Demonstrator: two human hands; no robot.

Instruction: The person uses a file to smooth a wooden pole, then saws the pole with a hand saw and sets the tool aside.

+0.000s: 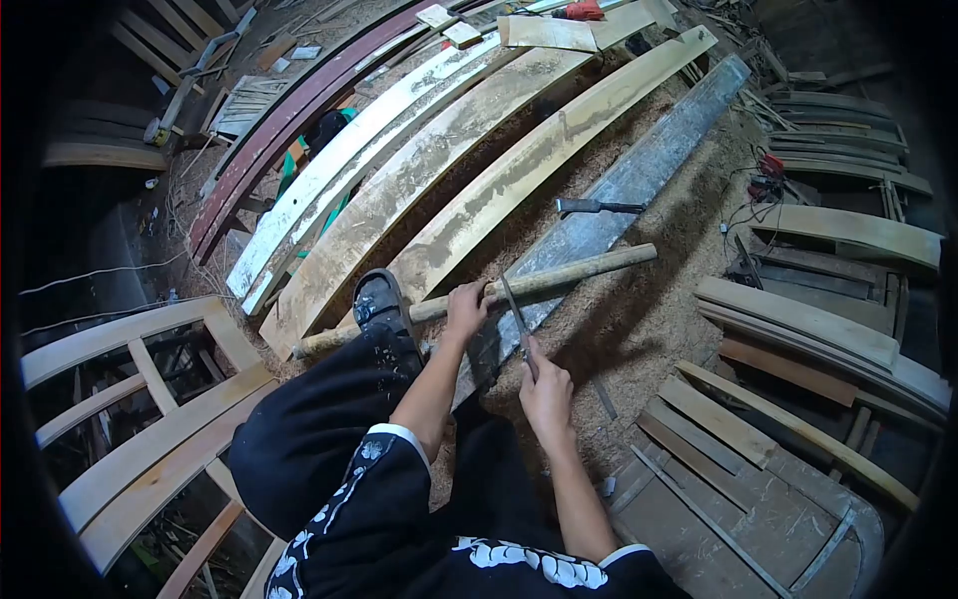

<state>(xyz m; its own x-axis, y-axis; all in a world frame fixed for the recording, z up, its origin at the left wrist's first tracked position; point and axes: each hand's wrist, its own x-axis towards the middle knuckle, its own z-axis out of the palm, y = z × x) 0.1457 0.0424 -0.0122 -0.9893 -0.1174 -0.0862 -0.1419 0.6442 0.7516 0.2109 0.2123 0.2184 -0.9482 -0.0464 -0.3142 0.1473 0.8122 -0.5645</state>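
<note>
A long round wooden pole (589, 268) lies across the boards at a slant. My left hand (466, 307) is closed around its middle, beside my sandalled foot (379, 302), which presses on the pole further left. In my right hand (547, 391) is a narrow metal blade (515, 311), its handle end inside my fist. The blade crosses the pole just right of my left hand, its tip reaching over the far side. Under the pole runs a grey, worn plank (624, 190). On that plank rests a dark hand tool with a flat head (599, 207).
Several long curved boards (499, 190) lie beyond the pole, with sawdust (689, 250) around them. Slatted wooden frames (150, 379) stand at my left. More curved pieces (798, 319) are stacked on the right, near a red power tool (766, 180) with a cord.
</note>
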